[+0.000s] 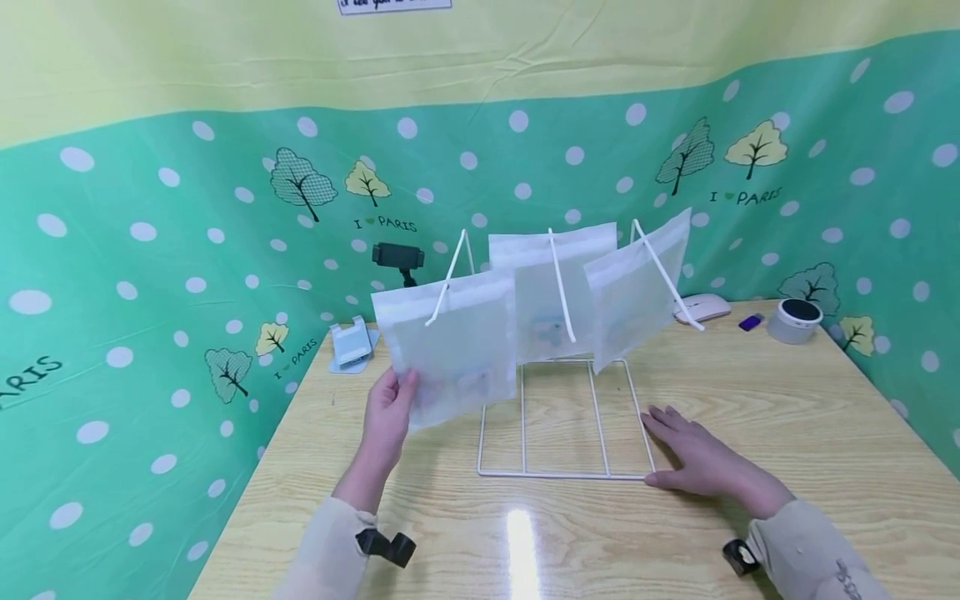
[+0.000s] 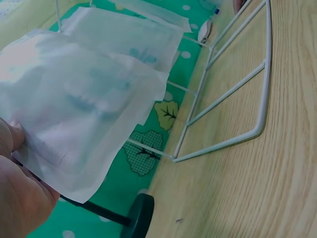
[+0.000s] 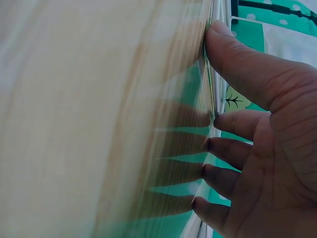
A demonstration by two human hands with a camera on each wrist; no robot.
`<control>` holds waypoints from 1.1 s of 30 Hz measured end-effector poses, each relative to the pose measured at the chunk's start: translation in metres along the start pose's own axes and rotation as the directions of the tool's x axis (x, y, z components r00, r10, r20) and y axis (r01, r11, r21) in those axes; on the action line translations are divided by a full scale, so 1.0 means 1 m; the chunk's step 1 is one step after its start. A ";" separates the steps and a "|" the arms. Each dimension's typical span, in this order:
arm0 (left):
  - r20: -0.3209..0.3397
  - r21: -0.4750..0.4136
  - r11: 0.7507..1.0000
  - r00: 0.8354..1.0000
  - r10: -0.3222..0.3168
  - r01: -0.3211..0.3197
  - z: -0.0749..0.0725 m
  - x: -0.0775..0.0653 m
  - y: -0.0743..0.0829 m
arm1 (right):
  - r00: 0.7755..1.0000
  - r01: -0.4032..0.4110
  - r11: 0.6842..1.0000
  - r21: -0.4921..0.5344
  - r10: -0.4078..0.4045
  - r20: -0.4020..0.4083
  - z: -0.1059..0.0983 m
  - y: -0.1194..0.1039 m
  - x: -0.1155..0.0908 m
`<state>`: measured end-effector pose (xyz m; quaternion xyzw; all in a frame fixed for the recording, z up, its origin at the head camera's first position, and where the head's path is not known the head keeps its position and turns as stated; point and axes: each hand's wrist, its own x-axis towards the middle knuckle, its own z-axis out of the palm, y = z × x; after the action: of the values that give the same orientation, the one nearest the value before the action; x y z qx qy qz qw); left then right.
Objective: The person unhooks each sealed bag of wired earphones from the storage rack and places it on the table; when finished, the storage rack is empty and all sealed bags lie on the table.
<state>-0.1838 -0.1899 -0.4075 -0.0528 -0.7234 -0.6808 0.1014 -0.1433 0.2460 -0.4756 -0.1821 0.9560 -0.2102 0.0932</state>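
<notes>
A white wire rack point(image 1: 562, 477) stands on the table, with slanted prongs at its top. Three frosted, translucent bags hang there: a left bag point(image 1: 468, 350), a middle bag point(image 1: 528, 287) and a right bag point(image 1: 636, 292). My left hand point(image 1: 386, 417) pinches the lower left edge of the left bag, thumb in front. Through that bag, faint coloured shapes point(image 2: 99, 94) show in the left wrist view; what they are is unclear. My right hand point(image 1: 693, 457) rests spread at the right side of the rack's base, fingertips on the tabletop point(image 3: 99, 124) in the right wrist view.
Behind the left bag stands a black phone holder point(image 1: 397, 257). A light blue object point(image 1: 350, 343) lies at the back left. A pale mouse point(image 1: 703, 307), a small purple item point(image 1: 750, 322) and a white cylinder with a dark top point(image 1: 793, 323) sit back right. A patterned curtain point(image 1: 187, 250) encloses the table.
</notes>
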 end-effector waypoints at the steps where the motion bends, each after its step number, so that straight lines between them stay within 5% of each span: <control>1: 0.000 0.000 1.000 1.000 0.004 -0.004 -0.001 -0.002 0.000 | 1.000 0.000 1.000 0.000 0.000 0.000 0.000 0.000 0.000; 14: -0.014 0.006 1.000 1.000 -0.010 0.010 -0.007 -0.034 0.006 | 1.000 0.006 1.000 0.008 -0.006 -0.008 -0.001 -0.002 -0.001; 22: -0.053 0.062 0.998 0.998 0.027 -0.024 -0.009 -0.051 0.015 | 1.000 -0.005 1.000 0.011 0.005 0.003 -0.001 -0.001 0.000; 33: -0.094 -0.004 0.995 0.991 0.099 -0.099 -0.018 -0.061 0.024 | 1.000 0.005 1.000 0.012 -0.005 -0.001 -0.002 -0.004 -0.001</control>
<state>-0.1177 -0.2022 -0.3963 -0.0571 -0.7113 -0.6799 0.1686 -0.1414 0.2444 -0.4716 -0.1839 0.9543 -0.2163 0.0932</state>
